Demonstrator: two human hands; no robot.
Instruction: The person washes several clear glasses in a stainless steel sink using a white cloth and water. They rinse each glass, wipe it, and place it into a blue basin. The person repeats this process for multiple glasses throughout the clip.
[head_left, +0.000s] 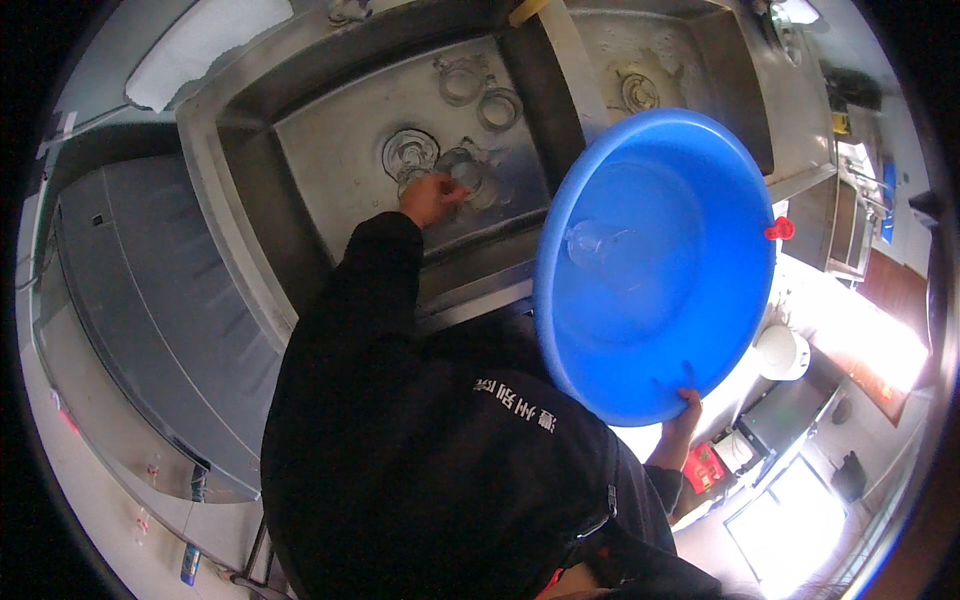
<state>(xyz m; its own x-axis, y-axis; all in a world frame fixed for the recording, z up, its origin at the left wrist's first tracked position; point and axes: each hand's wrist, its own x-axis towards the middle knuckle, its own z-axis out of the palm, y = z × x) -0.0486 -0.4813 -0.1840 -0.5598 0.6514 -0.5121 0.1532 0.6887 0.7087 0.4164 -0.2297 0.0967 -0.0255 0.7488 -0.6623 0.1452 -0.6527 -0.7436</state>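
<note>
My left hand (433, 199) is down in a stainless steel sink (337, 172), fingers bent beside a clear round container (461, 166) near the drain; whether it grips one is unclear. Further clear round containers (499, 109) lie towards the sink's far right corner. My right hand (682, 412) grips the near rim of a large blue plastic basin (675, 315), which is tilted at the sink's right side. Inside the basin rests a clear cup (596, 244). A red clip or tag (780, 229) sits on the basin's right rim.
A second sink basin (660, 45) adjoins on the right beyond a steel divider. A dark grey surface (157, 285) lies to the left, and white foam-like material (202, 45) is above it. A white bucket (781, 352) stands right of the blue basin.
</note>
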